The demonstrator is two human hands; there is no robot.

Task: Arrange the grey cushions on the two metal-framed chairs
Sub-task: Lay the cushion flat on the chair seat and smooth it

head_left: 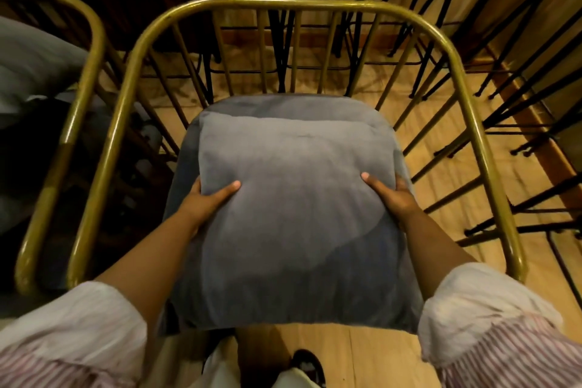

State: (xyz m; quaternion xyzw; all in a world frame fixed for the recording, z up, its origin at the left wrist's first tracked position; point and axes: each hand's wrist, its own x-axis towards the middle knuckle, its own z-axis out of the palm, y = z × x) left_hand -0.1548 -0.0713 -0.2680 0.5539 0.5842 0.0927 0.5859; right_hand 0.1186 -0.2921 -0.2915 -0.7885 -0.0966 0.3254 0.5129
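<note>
A square grey cushion hangs flat over the grey seat of the brass-framed chair right in front of me. My left hand grips the cushion's left edge, thumb on top. On the opposite edge, my right hand holds it the same way. A second brass-framed chair stands at the left, with another grey cushion lying in it, partly cut off by the frame edge.
Several black metal chair and stool legs crowd the wooden floor behind and to the right. My shoe shows at the bottom, close to the chair's front. The two brass chairs stand almost touching.
</note>
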